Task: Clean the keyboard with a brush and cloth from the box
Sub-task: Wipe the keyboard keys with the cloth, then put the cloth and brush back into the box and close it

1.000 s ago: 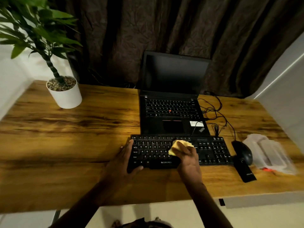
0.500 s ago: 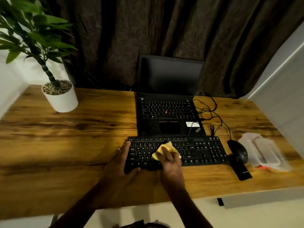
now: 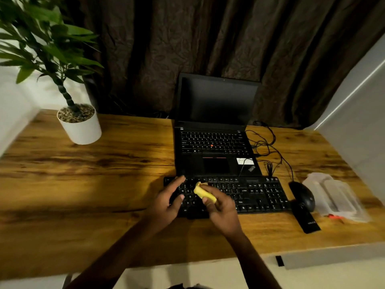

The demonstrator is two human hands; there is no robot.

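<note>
A black keyboard (image 3: 258, 192) lies on the wooden desk in front of the laptop. My right hand (image 3: 221, 211) holds a bunched yellow cloth (image 3: 204, 193) over the keyboard's left half, fingers curled round it. My left hand (image 3: 166, 200) hovers over the left end of the keyboard, fingers spread and relaxed, holding nothing. A clear plastic box (image 3: 335, 197) sits at the desk's right edge, with a small red item at its front. No brush can be made out.
An open black laptop (image 3: 214, 142) stands behind the keyboard. A black mouse (image 3: 304, 197) and a flat black object (image 3: 306, 220) lie right of it, with tangled cables (image 3: 268, 147) behind. A potted plant (image 3: 80, 126) stands at the back left of the desk (image 3: 83, 184).
My right hand carried the cloth leftward along the keyboard and lifted it. My left hand left the keyboard's left edge and now hovers over the keys near the cloth.
</note>
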